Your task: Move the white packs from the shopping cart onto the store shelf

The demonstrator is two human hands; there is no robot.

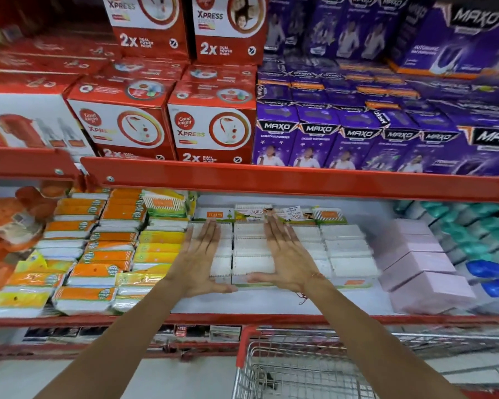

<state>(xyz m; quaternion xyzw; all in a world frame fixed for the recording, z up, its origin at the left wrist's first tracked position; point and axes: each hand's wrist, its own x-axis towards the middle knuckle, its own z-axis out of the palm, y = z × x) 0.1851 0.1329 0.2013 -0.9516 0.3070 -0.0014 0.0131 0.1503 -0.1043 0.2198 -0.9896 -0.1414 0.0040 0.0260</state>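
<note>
Several white packs lie in rows on the white store shelf, between orange packets and pink boxes. My left hand lies flat on the left column of packs, fingers spread, thumb along the front edge. My right hand rests flat on the packs to the right of the middle column, thumb at the front edge. Neither hand grips a pack. The shopping cart, wire with a red corner, stands below the shelf at the lower right. I see no white packs in the visible part of its basket.
Orange and yellow packets fill the shelf's left side. Pink boxes and blue-green packs sit at the right. A red shelf rail runs just above my hands, with red boxes and purple boxes above it.
</note>
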